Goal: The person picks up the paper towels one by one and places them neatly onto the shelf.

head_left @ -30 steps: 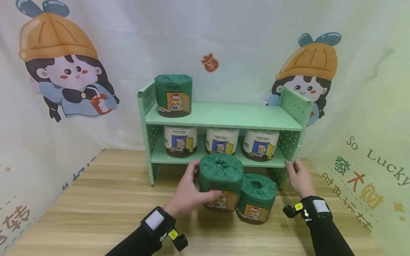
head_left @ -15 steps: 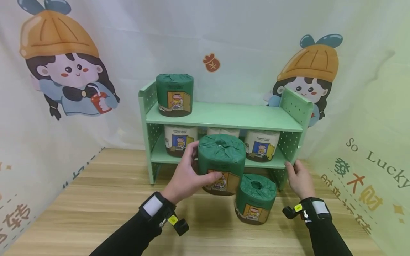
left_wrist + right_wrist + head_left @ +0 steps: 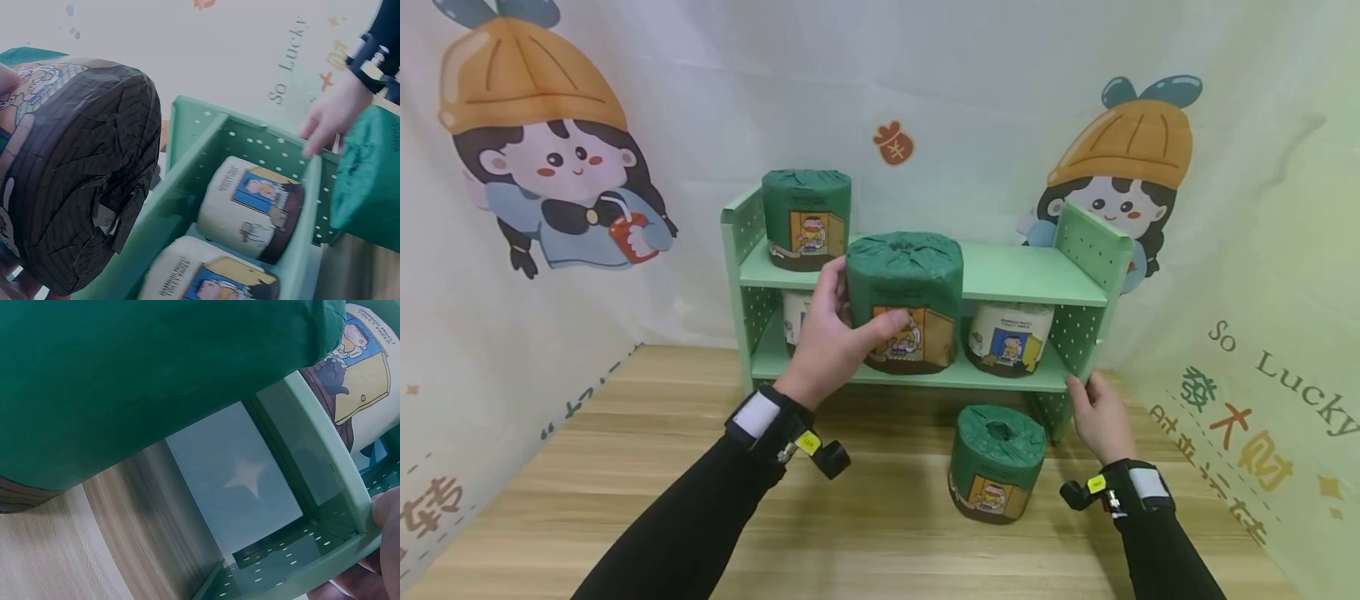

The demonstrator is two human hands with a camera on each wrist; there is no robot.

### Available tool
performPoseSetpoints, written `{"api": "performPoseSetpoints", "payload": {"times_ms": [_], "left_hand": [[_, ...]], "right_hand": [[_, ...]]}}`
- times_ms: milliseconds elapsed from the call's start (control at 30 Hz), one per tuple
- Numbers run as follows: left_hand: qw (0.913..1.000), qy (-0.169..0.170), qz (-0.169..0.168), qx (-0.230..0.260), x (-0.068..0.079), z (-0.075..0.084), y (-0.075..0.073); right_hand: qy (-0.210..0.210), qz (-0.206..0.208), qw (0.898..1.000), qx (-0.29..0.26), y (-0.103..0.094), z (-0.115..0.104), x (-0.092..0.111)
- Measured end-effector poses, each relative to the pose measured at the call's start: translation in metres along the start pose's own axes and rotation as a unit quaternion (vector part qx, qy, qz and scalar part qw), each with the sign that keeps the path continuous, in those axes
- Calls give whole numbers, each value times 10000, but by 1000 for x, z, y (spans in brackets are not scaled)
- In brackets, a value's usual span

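Note:
My left hand (image 3: 827, 346) grips a toilet roll in green wrapping (image 3: 904, 279), thumb across its printed front and fingers round its left side. The roll is raised in front of the pale green two-tier shelf (image 3: 1026, 271), overlapping the upper board in the head view. Its dark underside (image 3: 81, 162) faces the left wrist camera. My right hand (image 3: 1102, 417) holds the shelf's lower right front corner, with the thumb (image 3: 389, 512) on the edge and fingers round the outside. Another green toilet roll (image 3: 998, 467) stands on the table before the shelf.
One green roll (image 3: 807, 221) stands at the left end of the upper board. On the lower board are white toilet rolls (image 3: 1011, 337), the middle one hidden behind the held roll in the head view. The wooden table (image 3: 647, 467) meets a printed cloth backdrop (image 3: 970, 125).
My left hand has lifted the green roll from beside the one on the table up to the upper board's height. My right hand has stayed on the shelf corner.

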State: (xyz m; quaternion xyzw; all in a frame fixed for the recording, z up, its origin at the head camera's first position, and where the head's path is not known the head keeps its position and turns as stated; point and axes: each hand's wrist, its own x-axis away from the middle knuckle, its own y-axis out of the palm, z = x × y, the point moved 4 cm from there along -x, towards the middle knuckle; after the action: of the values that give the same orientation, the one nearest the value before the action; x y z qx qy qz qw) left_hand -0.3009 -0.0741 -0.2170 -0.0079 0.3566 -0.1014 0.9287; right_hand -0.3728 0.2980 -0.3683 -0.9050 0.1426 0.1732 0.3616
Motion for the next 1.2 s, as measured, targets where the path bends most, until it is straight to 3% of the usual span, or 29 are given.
{"api": "performPoseSetpoints", "payload": {"times_ms": [233, 300, 433, 533, 633, 733, 967, 1200], "left_hand": [[9998, 125, 142, 94, -19, 10, -2], [9997, -4, 224, -117, -23, 10, -3], [9966, -313, 405, -638, -37, -11, -9], [9955, -474, 407, -712, -43, -18, -11], [9930, -725, 445, -819, -43, -6, -8], [9883, -990, 558, -1012, -45, -6, -8], [9831, -1068, 721, -1303, -59, -37, -15], [9654, -1273, 1013, -2038, -66, -47, -18]], "right_hand": [[-30, -31, 10000, -38, -1, -1, 0], [-57, -38, 10000, -25, -1, -2, 0], [-142, -27, 9999, -33, -1, -2, 0], [-154, -13, 9999, -26, -1, -1, 1], [-149, -16, 9999, -21, 0, 0, 1], [-172, 0, 9998, -41, -1, -1, 1], [-206, 33, 9998, -40, -1, -1, 1], [-136, 24, 9999, -54, 1, 1, 0]]}}
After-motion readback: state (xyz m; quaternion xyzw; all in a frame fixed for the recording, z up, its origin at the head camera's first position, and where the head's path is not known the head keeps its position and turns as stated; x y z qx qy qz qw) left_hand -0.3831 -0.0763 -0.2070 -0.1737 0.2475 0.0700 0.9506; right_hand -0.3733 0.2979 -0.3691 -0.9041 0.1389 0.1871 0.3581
